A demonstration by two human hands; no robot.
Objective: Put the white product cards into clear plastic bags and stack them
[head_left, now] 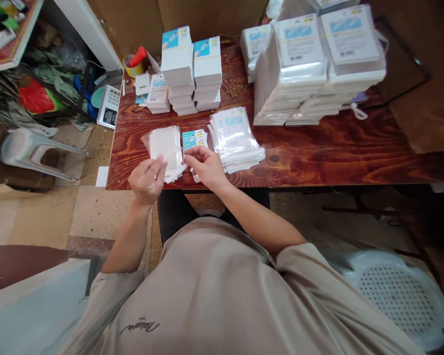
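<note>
My left hand [147, 180] is closed, its fingers curled at the lower left of a pile of clear plastic sleeves [165, 143]. My right hand [208, 168] pinches with thumb and forefinger at the right edge of that pile. Whatever either hand grips is too thin or too hidden to make out. Small blue-and-white printed cards [193, 139] lie just beyond my right fingers, partly covered by the hand. Close by on the right is a fanned stack of sleeved cards [236, 138], glossy and slightly slanted.
Banded card stacks [177, 64] stand at the back of the wooden table [318, 162]. Tall piles of packed sleeves [303, 74] rise at the right. Rubber bands [237, 87] lie between them. A scale [109, 111] is left of the table; a plastic stool [33, 153] stands farther left.
</note>
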